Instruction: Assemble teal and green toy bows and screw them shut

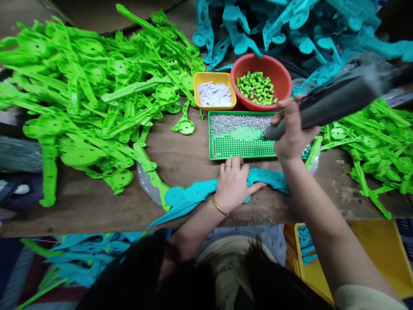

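Wooden workbench (pixel 180 161), hemmed by green part piles (pixel 90 94), is showing bare room near its front edge, where left hand (pixel 232 185) is pressing flat-palmed on a teal part (pixel 193 196). Right hand (pixel 290 133) is gripping a power screwdriver (pixel 332 101) above a green tray (pixel 238 148) holding screws (pixel 235 122).

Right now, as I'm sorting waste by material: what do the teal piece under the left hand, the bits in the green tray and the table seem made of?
Teal piece under the left hand: moulded plastic, smooth matt, one even colour. Bits in the green tray: likely metal, small with a silvery glint. Table: probably wood, brown, scuffed, faint grain.
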`<action>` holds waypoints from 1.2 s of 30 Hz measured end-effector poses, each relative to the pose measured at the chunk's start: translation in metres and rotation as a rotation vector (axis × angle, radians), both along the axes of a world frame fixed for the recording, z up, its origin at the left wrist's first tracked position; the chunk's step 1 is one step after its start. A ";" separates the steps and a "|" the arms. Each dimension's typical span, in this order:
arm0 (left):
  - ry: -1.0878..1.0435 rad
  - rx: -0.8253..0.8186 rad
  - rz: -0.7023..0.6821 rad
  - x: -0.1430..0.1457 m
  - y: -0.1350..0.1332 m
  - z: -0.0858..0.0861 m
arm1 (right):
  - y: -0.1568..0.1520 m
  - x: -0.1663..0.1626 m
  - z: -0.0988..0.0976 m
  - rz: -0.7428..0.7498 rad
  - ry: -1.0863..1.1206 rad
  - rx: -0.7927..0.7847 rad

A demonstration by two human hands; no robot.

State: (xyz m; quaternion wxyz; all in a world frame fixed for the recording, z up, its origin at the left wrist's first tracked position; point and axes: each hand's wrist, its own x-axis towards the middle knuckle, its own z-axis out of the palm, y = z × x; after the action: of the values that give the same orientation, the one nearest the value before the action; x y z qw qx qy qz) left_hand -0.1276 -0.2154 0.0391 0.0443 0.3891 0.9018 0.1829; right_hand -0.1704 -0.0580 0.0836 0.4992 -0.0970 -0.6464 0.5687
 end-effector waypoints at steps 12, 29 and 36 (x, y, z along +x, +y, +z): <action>-0.104 0.004 0.044 0.005 0.003 0.001 | -0.020 0.101 -0.011 0.322 -0.078 -0.042; -0.081 0.027 0.069 0.006 0.001 -0.001 | -0.019 0.007 0.014 0.065 0.013 -0.073; -0.104 0.003 0.058 0.006 0.001 0.000 | -0.004 -0.024 -0.029 -0.027 -0.123 0.054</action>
State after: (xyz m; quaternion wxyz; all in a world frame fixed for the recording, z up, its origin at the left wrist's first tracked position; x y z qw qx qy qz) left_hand -0.1217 -0.2141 0.0395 0.0853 0.3528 0.9088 0.2057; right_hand -0.1942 -0.0617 0.0543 0.4688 -0.1271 -0.6896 0.5372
